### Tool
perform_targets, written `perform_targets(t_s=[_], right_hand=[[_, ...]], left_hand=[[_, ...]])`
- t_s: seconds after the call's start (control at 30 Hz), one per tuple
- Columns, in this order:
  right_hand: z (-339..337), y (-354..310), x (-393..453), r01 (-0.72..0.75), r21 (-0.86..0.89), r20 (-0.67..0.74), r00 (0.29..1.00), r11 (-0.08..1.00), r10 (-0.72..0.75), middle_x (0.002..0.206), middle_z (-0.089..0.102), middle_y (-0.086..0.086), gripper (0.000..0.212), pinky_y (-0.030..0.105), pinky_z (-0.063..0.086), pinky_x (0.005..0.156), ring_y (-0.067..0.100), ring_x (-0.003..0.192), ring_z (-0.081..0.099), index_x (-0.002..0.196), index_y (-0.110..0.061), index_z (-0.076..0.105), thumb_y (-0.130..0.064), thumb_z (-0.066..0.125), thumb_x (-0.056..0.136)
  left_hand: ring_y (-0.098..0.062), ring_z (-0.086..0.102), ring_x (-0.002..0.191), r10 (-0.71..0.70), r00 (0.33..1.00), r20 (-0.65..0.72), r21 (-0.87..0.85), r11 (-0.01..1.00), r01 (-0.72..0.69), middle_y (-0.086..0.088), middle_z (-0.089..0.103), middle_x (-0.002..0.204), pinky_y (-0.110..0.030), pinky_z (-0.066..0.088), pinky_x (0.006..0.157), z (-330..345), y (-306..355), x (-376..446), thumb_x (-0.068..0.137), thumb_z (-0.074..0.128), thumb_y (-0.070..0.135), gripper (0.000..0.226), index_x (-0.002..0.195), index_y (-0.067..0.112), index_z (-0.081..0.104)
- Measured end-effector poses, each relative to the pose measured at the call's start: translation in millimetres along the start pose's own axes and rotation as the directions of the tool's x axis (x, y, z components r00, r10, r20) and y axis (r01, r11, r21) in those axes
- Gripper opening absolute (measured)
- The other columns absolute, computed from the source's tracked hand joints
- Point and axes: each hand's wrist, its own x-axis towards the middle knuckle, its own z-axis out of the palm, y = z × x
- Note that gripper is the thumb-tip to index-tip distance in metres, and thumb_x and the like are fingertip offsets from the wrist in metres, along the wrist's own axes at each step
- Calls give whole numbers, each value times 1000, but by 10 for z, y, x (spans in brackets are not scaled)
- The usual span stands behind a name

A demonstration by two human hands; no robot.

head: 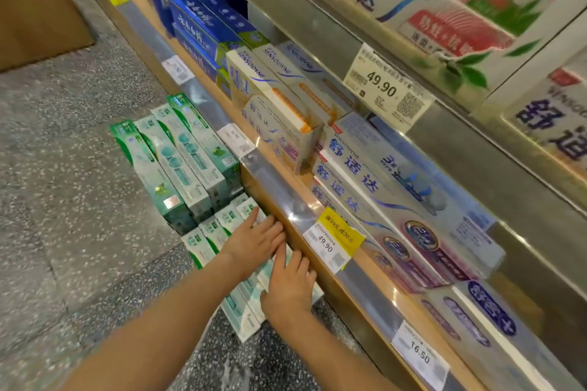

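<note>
Trouble here would come mostly from pushing unevenly. The pale toothpaste boxes (211, 233) lie side by side on the lowest level, tucked under the shelf edge (286, 209), with their near ends pointing out toward 7 o'clock over the floor (79, 184). If you press harder with one hand than the other, I think the row could skew, and a loose box at the 6 o'clock end might slide out and drop. A second risk sits at 11 o'clock from your hands: the stack of green boxes (178, 168) touches the row, so a sideways shove could nudge it or tip its top layer. Watch your knuckles too (the shelf edge hangs just above them at 2 o'clock), since lifting carelessly could scrape them or flick the yellow price tag (340, 232) off its rail.

Your left hand (255, 243) reaches in from 7 o'clock, palm down, its fingers straight and spread flat on the box tops, their tips at the shelf edge. Your right hand (290, 287) lies just beside it at 5 o'clock, also flat, fingers pointing toward 12 o'clock. Neither hand grips anything; both only rest on the boxes, forearms extended and low.
</note>
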Motion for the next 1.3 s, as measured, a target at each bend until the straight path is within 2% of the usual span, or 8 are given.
perform_targets(t_s=[0.17,0.27,0.37,0.5,0.63,0.73,1.1,1.3], right_hand=[[-452,122,-306,35,-33,-12,999,999,-36,110,58,19,124,45,51,82,34,98,57,133,-6,42,-58,86,31],[-1195,27,-699,181,-27,142,974,983,-176,147,25,17,101,45,23,111,35,134,26,150,-12,3,-46,67,79],[-2126,-169,-1065,252,6,77,965,968,-251,152,14,13,95,46,12,115,34,141,12,150,-16,-8,-44,57,88],[-3355,-609,-1662,333,-53,-102,936,941,-337,104,65,17,128,42,56,77,35,98,60,134,-4,35,-71,78,34],[-4554,-1112,-2358,489,-101,-122,858,866,-499,104,62,16,120,43,53,78,31,91,63,137,-4,32,-75,67,46],[-5378,-1504,-2810,524,-85,-168,831,848,-530,81,67,6,124,35,56,57,22,67,66,115,-12,45,-79,66,12],[-7583,-2096,-4493,820,-208,-601,322,533,-731,88,59,-6,98,27,50,62,14,70,56,112,-18,49,-71,65,31],[-7846,-1987,-5302,862,-177,-678,244,476,-694,93,59,-6,91,26,49,64,14,75,57,117,-15,48,-69,51,44]], left_hand=[[-27,-1,146,-39,996,-76,-195,980,24,-6,4,158,-50,-2,116,-307,-53,-385,97,42,20,67,150,12,1],[-28,6,144,-92,993,-74,-225,972,74,-7,11,155,-48,2,116,-784,-260,-922,97,44,18,65,149,12,6],[-29,18,140,-214,966,-146,-279,946,167,-6,26,150,-48,15,116,-1453,-650,-1692,91,54,26,68,145,13,15],[-26,47,99,-436,807,-398,-392,876,280,-1,67,97,-50,54,79,-2266,-1155,-2949,37,88,34,86,109,14,46],[-26,65,81,-549,737,-395,-411,823,393,0,67,84,-57,54,65,-3124,-1467,-4145,31,88,26,79,99,14,49],[-25,64,74,-582,715,-387,-370,808,458,-1,65,82,-57,51,61,-3742,-1802,-5003,24,86,26,74,93,14,60],[-29,62,102,-764,358,-537,-383,599,704,-2,66,109,-50,31,91,-5536,-1826,-7483,17,86,34,106,116,20,50],[-32,37,124,-821,133,-555,-474,443,761,-5,45,136,-54,23,99,-5945,-1249,-8181,30,86,22,107,129,29,46]])
